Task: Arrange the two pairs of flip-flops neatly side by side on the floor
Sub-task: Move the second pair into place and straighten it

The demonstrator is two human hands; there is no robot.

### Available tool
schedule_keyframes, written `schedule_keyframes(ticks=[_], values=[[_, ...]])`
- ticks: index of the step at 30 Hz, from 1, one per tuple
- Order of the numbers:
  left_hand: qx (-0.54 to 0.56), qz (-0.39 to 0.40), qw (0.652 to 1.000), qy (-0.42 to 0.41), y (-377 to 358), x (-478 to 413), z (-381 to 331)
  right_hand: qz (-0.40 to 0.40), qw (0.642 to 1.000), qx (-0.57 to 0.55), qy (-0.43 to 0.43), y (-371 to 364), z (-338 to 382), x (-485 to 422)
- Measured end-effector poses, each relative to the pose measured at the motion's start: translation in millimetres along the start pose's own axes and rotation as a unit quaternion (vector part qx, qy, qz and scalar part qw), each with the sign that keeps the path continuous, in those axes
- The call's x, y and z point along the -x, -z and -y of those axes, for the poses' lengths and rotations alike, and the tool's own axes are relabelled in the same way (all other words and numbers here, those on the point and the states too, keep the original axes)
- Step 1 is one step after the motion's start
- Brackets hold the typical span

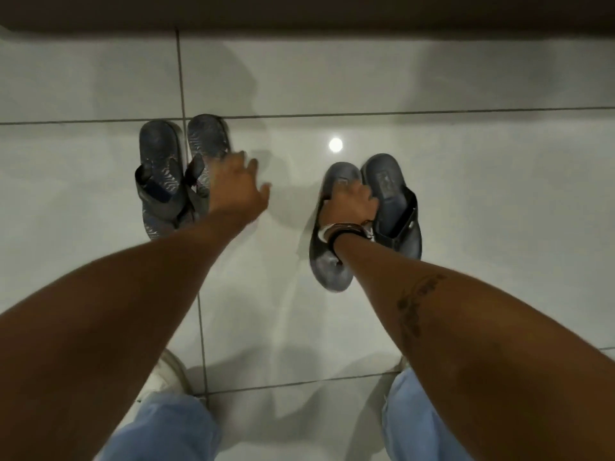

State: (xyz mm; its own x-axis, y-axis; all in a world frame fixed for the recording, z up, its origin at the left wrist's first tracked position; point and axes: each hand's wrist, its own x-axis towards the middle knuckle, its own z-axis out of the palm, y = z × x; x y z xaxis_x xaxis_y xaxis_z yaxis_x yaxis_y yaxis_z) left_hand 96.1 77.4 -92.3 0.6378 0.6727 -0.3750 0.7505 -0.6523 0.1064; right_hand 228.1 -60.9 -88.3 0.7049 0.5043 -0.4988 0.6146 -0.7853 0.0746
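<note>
Two pairs of dark flip-flops lie on the glossy white tiled floor (366, 78). The left pair (163, 154) has a wavy pattern on its soles and lies side by side. My left hand (238, 186) hovers at that pair's right sandal, fingers spread, holding nothing. The right pair is plain: one sandal (392, 191) lies flat, the other (324, 261) is angled beside it. My right hand (349, 202), with bracelets on the wrist, grips the straps of the right pair between the two sandals.
A dark wall base (299, 11) runs along the far edge of the floor. My legs in light blue jeans (166, 427) and a white shoe (169, 371) are at the bottom. A lamp reflection (335, 144) shines between the pairs.
</note>
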Motion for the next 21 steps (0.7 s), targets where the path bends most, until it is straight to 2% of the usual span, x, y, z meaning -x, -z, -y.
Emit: schedule_keyframes(ticks=[2,5,8,15,21], values=[[0.007,0.048,0.998,-0.046,-12.7,-1.7,-27.4,0.017,0.997,0.001,-0.075,5.4,-28.4,-8.8],[0.012,0.091,0.995,-0.037,-35.9,-6.3,-55.0,0.085,0.988,0.0,-0.13,-6.1,-57.8,-10.3],[0.033,0.103,0.994,-0.02,-51.7,-13.6,-71.4,0.109,0.988,-0.026,-0.108,-22.4,-69.4,-1.5],[0.034,0.138,0.99,0.011,-69.8,3.9,-83.3,0.079,0.995,-0.03,-0.058,-37.8,-69.8,8.8],[0.046,0.137,0.989,0.021,-70.8,10.1,-103.8,0.054,0.994,-0.063,-0.077,-8.3,-93.5,-14.7]])
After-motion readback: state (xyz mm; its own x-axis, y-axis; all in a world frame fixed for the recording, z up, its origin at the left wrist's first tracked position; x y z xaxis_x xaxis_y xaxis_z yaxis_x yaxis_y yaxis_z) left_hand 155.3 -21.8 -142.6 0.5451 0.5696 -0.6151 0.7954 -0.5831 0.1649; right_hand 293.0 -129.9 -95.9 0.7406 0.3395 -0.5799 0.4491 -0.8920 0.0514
